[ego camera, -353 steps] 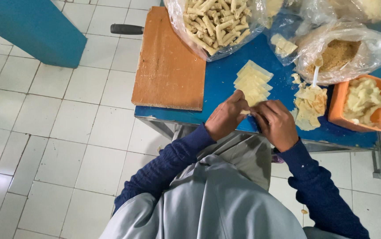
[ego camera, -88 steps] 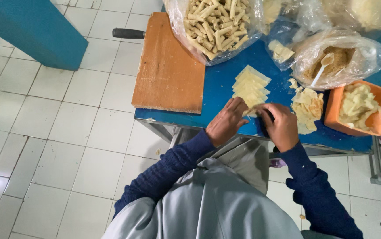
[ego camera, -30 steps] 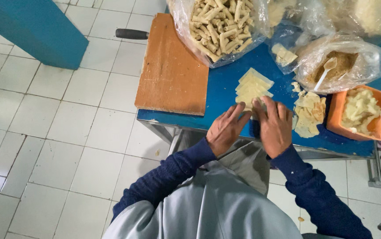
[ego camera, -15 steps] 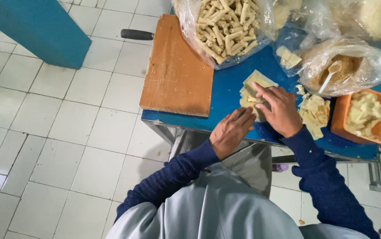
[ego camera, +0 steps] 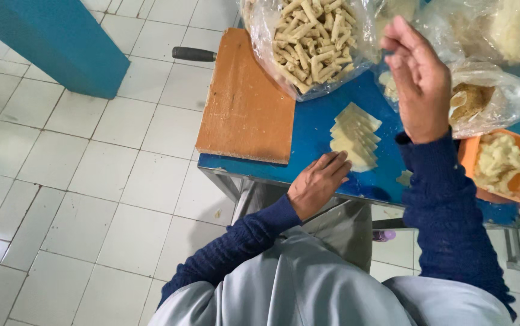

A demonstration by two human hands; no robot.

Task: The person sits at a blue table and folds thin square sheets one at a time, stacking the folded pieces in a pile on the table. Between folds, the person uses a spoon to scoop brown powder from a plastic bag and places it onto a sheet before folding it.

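— Fingers of the left hand (ego camera: 317,184): what are they doing?

— Stretched out loosely, holding nothing, their tips just touching the fanned stack of pale yellow square wrappers (ego camera: 354,136) on the blue table top (ego camera: 311,127).

— And the right hand (ego camera: 418,78)?

— Raised above the table, fingers half curled; I cannot tell whether anything sits between them. It hovers near the clear plastic bag of pale rolled sticks (ego camera: 308,39).

— What else lies about?

— A brown wooden cutting board (ego camera: 245,102) left of the wrappers, and an orange plastic tub of pale filling (ego camera: 498,166) at the right.
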